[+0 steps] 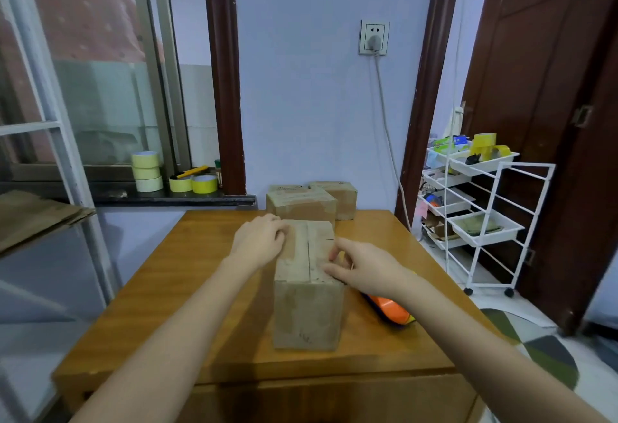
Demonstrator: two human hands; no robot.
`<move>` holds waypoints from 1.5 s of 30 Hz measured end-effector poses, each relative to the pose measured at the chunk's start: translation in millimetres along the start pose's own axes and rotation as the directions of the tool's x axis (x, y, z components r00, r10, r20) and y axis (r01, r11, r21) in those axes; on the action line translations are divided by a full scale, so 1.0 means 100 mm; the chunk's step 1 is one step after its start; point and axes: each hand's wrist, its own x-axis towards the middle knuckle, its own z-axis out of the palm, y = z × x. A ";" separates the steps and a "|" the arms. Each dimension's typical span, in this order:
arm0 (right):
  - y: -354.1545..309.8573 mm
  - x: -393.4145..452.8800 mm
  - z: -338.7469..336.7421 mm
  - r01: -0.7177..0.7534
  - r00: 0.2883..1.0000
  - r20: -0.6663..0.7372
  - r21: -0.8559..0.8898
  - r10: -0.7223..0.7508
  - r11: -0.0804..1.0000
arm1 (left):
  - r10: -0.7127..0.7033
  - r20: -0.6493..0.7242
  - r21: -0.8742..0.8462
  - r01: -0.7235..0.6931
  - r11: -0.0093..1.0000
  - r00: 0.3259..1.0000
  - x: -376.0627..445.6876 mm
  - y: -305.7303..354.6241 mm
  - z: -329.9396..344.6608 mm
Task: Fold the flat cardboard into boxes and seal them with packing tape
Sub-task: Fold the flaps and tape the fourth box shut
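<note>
A worn brown cardboard box (309,285) stands mid-table (167,275), flaps closed along a centre seam, left hand (262,242) pressing flat, right hand (361,272) curled on its edge, orange tape dispenser (389,310) beside it.

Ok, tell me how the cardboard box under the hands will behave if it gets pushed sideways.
The cardboard box stands taller than it is wide, so a high push may tip it. It is probably empty and light, so a low push likely slides it on the smooth wooden table. Its walls may dent.
</note>
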 end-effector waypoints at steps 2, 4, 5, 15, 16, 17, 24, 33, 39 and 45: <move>0.08 -0.09 0.05 0.005 0.993 -0.116 -0.032 -0.008 0.999 | 0.014 -0.111 -0.165 -0.032 0.986 0.994 -0.24 0.04 -0.06; 0.23 -0.21 0.10 -0.014 0.957 -0.289 0.010 0.016 1.000 | 0.107 -0.125 -0.317 -0.143 0.937 0.986 -0.57 0.10 -0.14; 0.33 -0.28 0.12 -0.033 0.928 -0.369 0.039 0.045 0.999 | 0.158 -0.106 -0.349 -0.186 0.919 0.982 -0.72 0.15 -0.18; 1.21 -0.75 0.36 -0.403 0.877 -0.184 0.227 0.445 0.887 | 0.273 -0.126 -0.167 -0.291 0.942 0.954 -0.86 0.22 0.19; 1.26 -0.77 0.39 -0.396 0.884 -0.134 0.292 0.447 0.871 | 0.280 -0.131 -0.143 -0.298 0.944 0.951 -0.85 0.23 0.21; 1.29 -0.79 0.40 -0.379 0.898 -0.079 0.359 0.432 0.853 | 0.284 -0.135 -0.127 -0.301 0.945 0.949 -0.83 0.25 0.22; 1.46 -0.82 0.53 -0.306 0.947 0.048 0.433 0.317 0.848 | 0.444 -0.331 -0.061 -0.489 0.870 0.832 -0.93 0.64 0.24; 1.54 -0.83 0.69 -0.125 0.968 -0.119 0.530 0.220 0.839 | 0.159 0.133 -0.243 -0.124 0.962 0.978 -0.98 1.85 0.97; 1.62 -0.88 0.79 -0.075 0.962 -0.192 0.499 0.194 0.864 | 0.089 0.029 -0.365 -0.072 0.928 0.996 -0.82 1.90 1.22; 1.55 -0.92 0.75 0.078 0.890 -0.438 0.418 0.126 0.905 | 0.077 -0.142 -0.425 -0.131 0.896 0.987 -0.80 1.89 0.99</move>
